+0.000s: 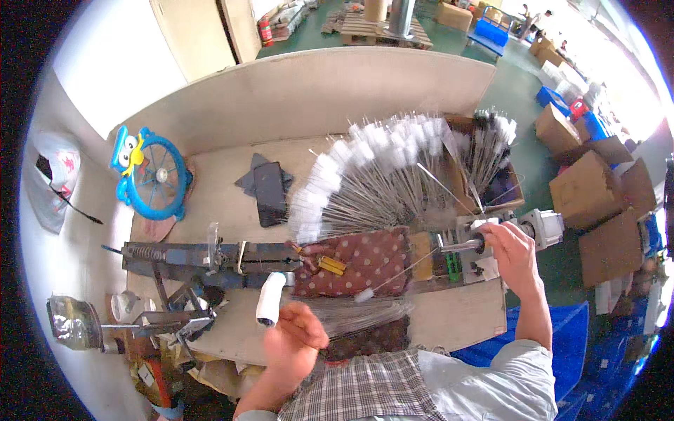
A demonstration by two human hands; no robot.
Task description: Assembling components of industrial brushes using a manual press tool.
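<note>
My left hand (293,342) holds a white cylindrical brush head (269,297) upright near the front edge of the wooden workbench (225,175). Beside that hand lies a bundle of thin bare wires (351,316). My right hand (514,254) grips the dark handle (470,245) of a small metal machine (456,256) at the bench's right end. One thin wire with a white tip (393,277) runs from that machine toward my left hand, across a brown dotted cloth pad (365,261). A wide fan of finished white-tipped wire brushes (372,179) is spread behind.
A long metal jig with a spring (189,256) lies to the left. A blue desk fan (154,172), a dark phone (270,193) and a cardboard box of brushes (491,168) sit on the bench. Brown cartons (597,189) stand on the green floor at right.
</note>
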